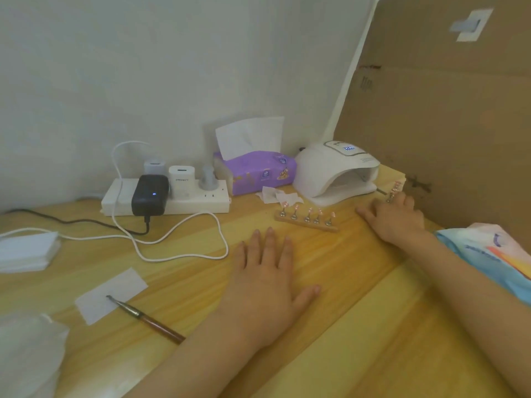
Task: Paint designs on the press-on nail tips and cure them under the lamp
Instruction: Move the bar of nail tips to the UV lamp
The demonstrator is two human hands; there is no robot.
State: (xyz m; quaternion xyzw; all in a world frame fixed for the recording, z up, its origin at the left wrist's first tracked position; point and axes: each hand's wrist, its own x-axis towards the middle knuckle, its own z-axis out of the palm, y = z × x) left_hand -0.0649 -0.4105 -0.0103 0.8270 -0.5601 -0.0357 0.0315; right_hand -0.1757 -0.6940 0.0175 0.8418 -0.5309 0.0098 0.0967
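Head camera: a wooden bench (359, 311) fills the lower half, and a cardboard sheet (431, 124) leans at two o'clock. At centre the left hand (267, 282) lies flat, fingers straight and spread, holding nothing. At three o'clock the right hand (393, 219) rests palm down, fingertips at a small stand (393, 192) of nail tips; whether they grip it I cannot tell. A white curing lamp (327, 170) sits at one o'clock and a power strip (195, 202) at ten. Between the hands and the lamp lies a wooden holder (307, 222) with five painted nail tips. At eight o'clock a brush (143, 317) rests on a paper slip (112, 294).
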